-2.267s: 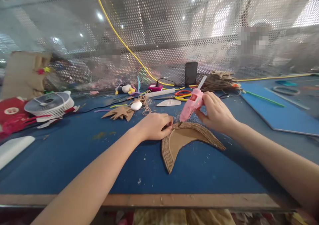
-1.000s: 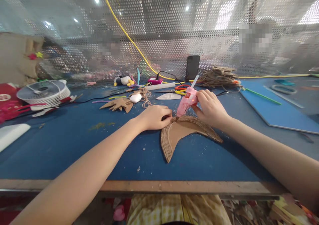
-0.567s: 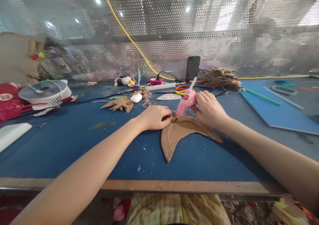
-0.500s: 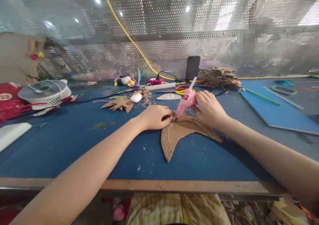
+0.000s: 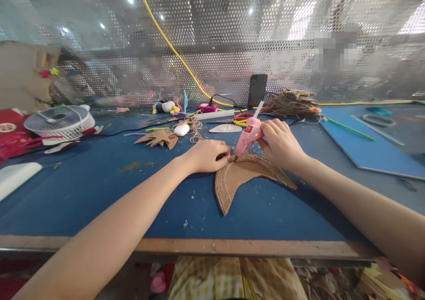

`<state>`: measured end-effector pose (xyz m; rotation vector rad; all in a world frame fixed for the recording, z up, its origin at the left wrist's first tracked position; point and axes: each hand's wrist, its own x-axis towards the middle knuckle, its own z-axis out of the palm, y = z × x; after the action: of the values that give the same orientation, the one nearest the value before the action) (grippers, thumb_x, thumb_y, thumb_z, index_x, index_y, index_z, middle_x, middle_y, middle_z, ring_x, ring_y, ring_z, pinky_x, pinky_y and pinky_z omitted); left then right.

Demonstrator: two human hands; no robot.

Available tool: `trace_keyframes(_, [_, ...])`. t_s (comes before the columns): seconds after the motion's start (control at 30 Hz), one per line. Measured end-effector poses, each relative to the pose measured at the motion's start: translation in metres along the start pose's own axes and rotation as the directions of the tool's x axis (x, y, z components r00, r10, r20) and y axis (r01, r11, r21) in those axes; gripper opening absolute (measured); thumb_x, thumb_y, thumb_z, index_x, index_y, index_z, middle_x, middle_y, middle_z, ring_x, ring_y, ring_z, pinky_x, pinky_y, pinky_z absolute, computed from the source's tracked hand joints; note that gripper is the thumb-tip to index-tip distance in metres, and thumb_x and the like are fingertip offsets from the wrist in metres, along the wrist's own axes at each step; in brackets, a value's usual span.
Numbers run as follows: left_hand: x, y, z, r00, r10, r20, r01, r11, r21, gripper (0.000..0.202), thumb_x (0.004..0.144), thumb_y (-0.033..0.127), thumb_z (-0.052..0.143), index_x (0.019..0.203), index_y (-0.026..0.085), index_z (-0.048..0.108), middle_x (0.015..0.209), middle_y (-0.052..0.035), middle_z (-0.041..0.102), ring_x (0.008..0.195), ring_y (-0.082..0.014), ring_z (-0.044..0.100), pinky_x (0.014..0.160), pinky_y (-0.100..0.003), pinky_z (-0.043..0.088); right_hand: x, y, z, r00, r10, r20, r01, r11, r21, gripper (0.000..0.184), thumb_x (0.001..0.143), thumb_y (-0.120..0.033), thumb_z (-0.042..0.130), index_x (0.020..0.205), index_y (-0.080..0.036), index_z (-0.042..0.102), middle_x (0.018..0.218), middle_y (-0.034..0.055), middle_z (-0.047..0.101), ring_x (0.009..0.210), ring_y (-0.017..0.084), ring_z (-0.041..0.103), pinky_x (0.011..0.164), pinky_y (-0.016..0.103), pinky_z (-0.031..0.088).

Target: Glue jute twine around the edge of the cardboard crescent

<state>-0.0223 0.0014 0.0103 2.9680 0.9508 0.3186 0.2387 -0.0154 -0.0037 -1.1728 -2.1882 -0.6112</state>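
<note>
A crescent-shaped cardboard piece (image 5: 239, 178), its rim wrapped in brown twine, lies flat on the blue table (image 5: 99, 189). My right hand (image 5: 282, 145) grips a pink hot glue gun (image 5: 248, 136), nozzle down and touching the far edge of the crescent. My left hand (image 5: 207, 156) rests curled at the crescent's upper left edge, fingers pinched against the twine right beside the nozzle. What the fingertips pinch is too small to make out beyond the twine.
A white fan (image 5: 59, 122) stands at the far left. A cardboard hand cutout (image 5: 158, 138), a white egg shape (image 5: 181, 129), a phone (image 5: 257, 90), a pile of cardboard pieces (image 5: 294, 101) and a blue board (image 5: 368, 147) sit farther back. A perforated screen (image 5: 215, 39) closes the far side.
Both hands hold nearly the same place. The glue gun has tipped a little and its nozzle stays at the crescent's far edge beside my left fingers.
</note>
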Motion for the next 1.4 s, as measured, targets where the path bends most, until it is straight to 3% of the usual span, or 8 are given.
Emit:
trace_keyframes(0.37, [0.000, 0.000, 0.000, 1.000, 0.003, 0.009, -0.003, 1.000, 0.006, 0.023, 0.094, 0.028, 0.048, 0.093, 0.019, 0.069, 0.097, -0.0059, 0.072, 0.085, -0.0207, 0.069, 0.070, -0.031, 0.048, 0.001, 0.000, -0.001, 1.000, -0.017, -0.018, 0.017, 1.000, -0.019, 0.007, 0.094, -0.020, 0.044, 0.093, -0.021, 0.051, 0.097, 0.0119, 0.065, 0.089, 0.028, 0.048, 0.077, 0.040, 0.037])
trace_keyframes(0.63, [0.001, 0.001, -0.003, 1.000, 0.004, 0.031, -0.004, 1.000, 0.017, 0.023, 0.095, 0.029, 0.046, 0.089, 0.018, 0.065, 0.092, -0.0048, 0.069, 0.081, -0.0193, 0.067, 0.066, -0.029, 0.043, 0.001, 0.001, 0.000, 0.989, -0.095, -0.117, 0.085, 0.993, -0.086, 0.010, 0.095, -0.017, 0.046, 0.099, -0.020, 0.054, 0.097, 0.0111, 0.066, 0.088, 0.027, 0.050, 0.076, 0.040, 0.039])
trace_keyframes(0.9, [-0.004, 0.007, -0.011, 0.995, 0.038, 0.087, -0.038, 0.999, -0.008, 0.022, 0.085, 0.038, 0.058, 0.096, 0.020, 0.059, 0.087, -0.0020, 0.065, 0.074, -0.0179, 0.061, 0.062, -0.029, 0.038, 0.003, -0.009, -0.013, 0.956, -0.157, -0.247, 0.149, 0.988, -0.050, 0.027, 0.095, -0.017, 0.048, 0.121, -0.023, 0.052, 0.114, 0.0087, 0.065, 0.108, 0.026, 0.053, 0.100, 0.046, 0.039])
trace_keyframes(0.97, [-0.004, 0.007, -0.012, 0.995, 0.041, 0.085, -0.041, 0.999, -0.007, 0.024, 0.084, 0.039, 0.059, 0.098, 0.019, 0.059, 0.087, -0.0024, 0.064, 0.073, -0.0179, 0.060, 0.062, -0.029, 0.038, 0.002, -0.009, -0.013, 0.956, -0.076, -0.283, 0.070, 0.997, -0.031, 0.031, 0.092, -0.018, 0.050, 0.123, -0.024, 0.052, 0.116, 0.0099, 0.063, 0.111, 0.028, 0.053, 0.101, 0.050, 0.039])
trace_keyframes(1.03, [-0.004, 0.007, -0.011, 0.996, 0.037, 0.081, -0.036, 0.999, -0.013, 0.025, 0.083, 0.038, 0.059, 0.099, 0.019, 0.060, 0.090, -0.0036, 0.064, 0.074, -0.0183, 0.060, 0.063, -0.029, 0.039, 0.001, -0.007, -0.012, 0.950, 0.089, -0.298, -0.094, 0.996, -0.002, 0.037, 0.088, -0.019, 0.052, 0.125, -0.022, 0.050, 0.117, 0.0131, 0.061, 0.112, 0.032, 0.052, 0.098, 0.054, 0.040])
trace_keyframes(1.13, [-0.002, 0.007, -0.009, 0.995, 0.047, 0.084, -0.042, 0.997, -0.063, 0.027, 0.081, 0.035, 0.058, 0.102, 0.017, 0.062, 0.097, -0.0055, 0.066, 0.079, -0.0187, 0.061, 0.067, -0.029, 0.043, 0.000, 0.001, -0.008, 0.898, 0.362, -0.251, -0.369, 0.929, 0.019, 0.049, 0.086, -0.022, 0.051, 0.134, -0.016, 0.045, 0.121, 0.0186, 0.058, 0.116, 0.038, 0.049, 0.097, 0.058, 0.040])
trace_keyframes(1.27, [-0.001, 0.005, -0.005, 0.995, 0.074, 0.061, -0.064, 0.986, -0.156, 0.039, 0.080, 0.030, 0.058, 0.117, 0.017, 0.063, 0.108, -0.0073, 0.066, 0.091, -0.0205, 0.064, 0.077, -0.031, 0.048, -0.001, 0.016, -0.002, 0.802, 0.595, -0.054, -0.595, 0.804, 0.016, 0.067, 0.085, -0.025, 0.048, 0.148, -0.008, 0.032, 0.135, 0.0256, 0.054, 0.123, 0.044, 0.048, 0.098, 0.062, 0.040])
trace_keyframes(1.4, [0.000, 0.005, -0.001, 0.994, 0.105, 0.019, -0.099, 0.973, -0.210, 0.046, 0.081, 0.025, 0.058, 0.126, 0.016, 0.060, 0.109, -0.0082, 0.067, 0.092, -0.0207, 0.065, 0.080, -0.033, 0.050, -0.001, 0.025, 0.005, 0.688, 0.703, 0.183, -0.710, 0.703, -0.034, 0.076, 0.086, -0.029, 0.050, 0.153, -0.002, 0.025, 0.139, 0.0304, 0.053, 0.125, 0.048, 0.051, 0.098, 0.064, 0.041])
